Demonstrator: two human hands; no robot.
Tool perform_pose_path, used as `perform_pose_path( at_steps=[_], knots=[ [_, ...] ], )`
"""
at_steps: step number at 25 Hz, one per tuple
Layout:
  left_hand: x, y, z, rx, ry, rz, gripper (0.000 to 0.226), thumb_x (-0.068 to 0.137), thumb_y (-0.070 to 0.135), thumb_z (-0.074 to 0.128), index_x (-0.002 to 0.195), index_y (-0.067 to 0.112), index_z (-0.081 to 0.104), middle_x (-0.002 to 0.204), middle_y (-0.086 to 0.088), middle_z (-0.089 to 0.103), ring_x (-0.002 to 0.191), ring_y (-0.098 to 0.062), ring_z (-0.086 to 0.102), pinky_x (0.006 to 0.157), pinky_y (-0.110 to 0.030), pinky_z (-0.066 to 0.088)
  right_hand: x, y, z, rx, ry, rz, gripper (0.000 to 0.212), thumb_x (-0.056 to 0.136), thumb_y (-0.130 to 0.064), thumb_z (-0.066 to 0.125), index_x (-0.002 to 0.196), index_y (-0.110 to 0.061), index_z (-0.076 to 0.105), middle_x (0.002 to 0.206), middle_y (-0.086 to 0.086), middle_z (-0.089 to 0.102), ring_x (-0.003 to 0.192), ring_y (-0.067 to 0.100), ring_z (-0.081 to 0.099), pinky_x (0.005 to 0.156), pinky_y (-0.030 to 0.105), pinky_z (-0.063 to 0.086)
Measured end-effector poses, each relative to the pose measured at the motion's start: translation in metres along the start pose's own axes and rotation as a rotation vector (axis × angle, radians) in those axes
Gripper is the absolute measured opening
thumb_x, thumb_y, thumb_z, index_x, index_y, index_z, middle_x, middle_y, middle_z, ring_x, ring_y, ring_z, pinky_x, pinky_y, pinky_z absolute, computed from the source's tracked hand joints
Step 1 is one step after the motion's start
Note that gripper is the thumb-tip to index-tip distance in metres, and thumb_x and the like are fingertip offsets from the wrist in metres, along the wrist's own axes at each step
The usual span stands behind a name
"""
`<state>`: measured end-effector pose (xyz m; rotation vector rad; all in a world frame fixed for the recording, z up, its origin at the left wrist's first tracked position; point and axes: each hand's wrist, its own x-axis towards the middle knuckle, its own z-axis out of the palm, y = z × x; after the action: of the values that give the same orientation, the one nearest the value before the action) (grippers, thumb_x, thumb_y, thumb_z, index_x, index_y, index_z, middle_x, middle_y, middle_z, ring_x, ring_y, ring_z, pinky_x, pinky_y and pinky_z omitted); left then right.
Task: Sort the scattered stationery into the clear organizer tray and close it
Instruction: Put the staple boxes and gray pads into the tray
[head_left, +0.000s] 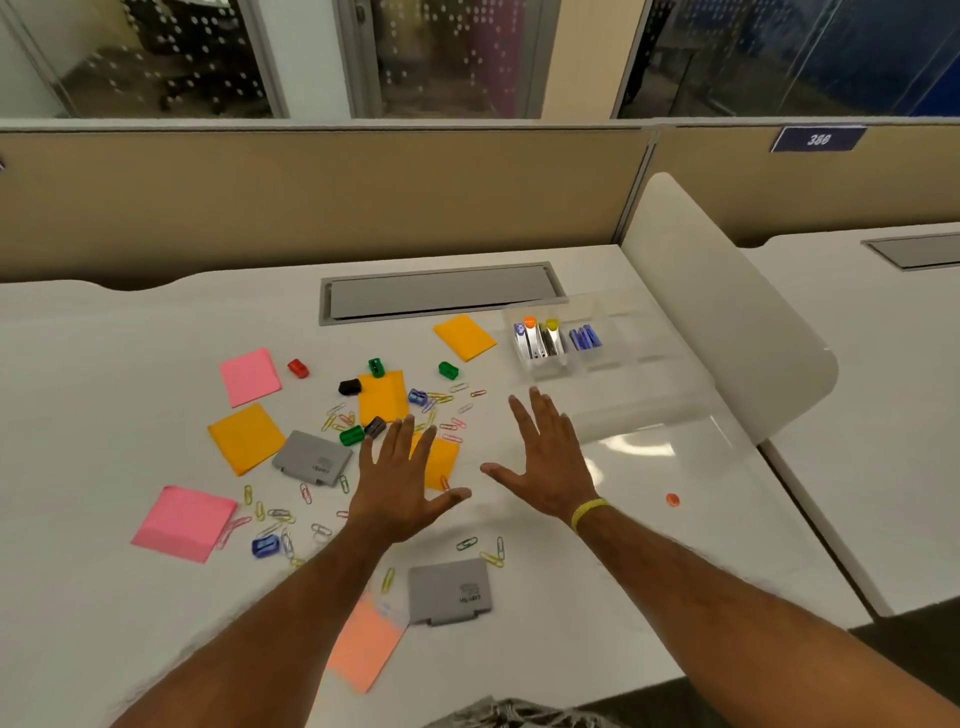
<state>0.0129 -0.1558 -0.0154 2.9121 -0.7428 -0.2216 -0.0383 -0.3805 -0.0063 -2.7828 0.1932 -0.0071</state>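
we are looking down at a white counter (130, 338) with both our hands held out flat above it. our left hand (400, 483) and right hand (545, 467) are empty, fingers (519, 415) spread wide, gripping nothing. the clear organizer tray (602, 358) sits far right, lid open toward us. a few items stand in its left compartments already: some small tools with orange and yellow tops (540, 338) and some blue pieces (586, 338); we cannot tell exactly what they are. most of the sorting looks unfinished. sticky note pads (249, 376) in pink and orange, small sharpeners (448, 370), two grey cases (311, 458) and many coloured paper clips (447, 397) lie scattered to the left of the tray and near us. the tray is not yet closed.
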Motion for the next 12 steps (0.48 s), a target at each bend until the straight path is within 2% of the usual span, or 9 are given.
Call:
perform_pose_path(
  at_steps=[6,9,12],
  knots=[
    [-0.039,-0.031,0.016,-0.026,-0.024,-0.019,0.107,0.069,0.091,0.011,0.154,0.026,0.009,0.163,-0.006,-0.001,0.15,-0.022,-0.002,0.117,-0.054,-0.001,-0.035,-0.011,0.026,0.017,-0.055,-0.032,0.099,0.08,-0.071,0.052,0.154,-0.028,0.002,0.163,0.003,-0.005,0.15,0.02,-0.006,0.121,0.043,0.001],
    [-0.051,-0.038,0.019,-0.038,-0.018,-0.001,0.099,0.074,0.087,0.01,0.153,0.026,0.014,0.163,-0.005,0.006,0.15,-0.021,0.004,0.118,-0.053,0.002,-0.049,-0.019,0.027,0.104,-0.102,-0.119,0.087,0.081,-0.059,0.062,0.15,-0.021,0.025,0.158,0.005,0.024,0.146,0.022,0.019,0.12,0.044,0.018],
    [-0.061,-0.042,0.019,-0.076,-0.004,0.015,0.089,0.08,0.079,0.015,0.152,0.026,0.02,0.162,-0.003,0.011,0.149,-0.02,0.007,0.118,-0.051,0.006,-0.065,-0.034,0.027,0.12,-0.23,-0.276,0.076,0.077,-0.058,0.068,0.138,-0.021,0.043,0.14,0.002,0.046,0.128,0.019,0.04,0.108,0.041,0.035]
  ],
)
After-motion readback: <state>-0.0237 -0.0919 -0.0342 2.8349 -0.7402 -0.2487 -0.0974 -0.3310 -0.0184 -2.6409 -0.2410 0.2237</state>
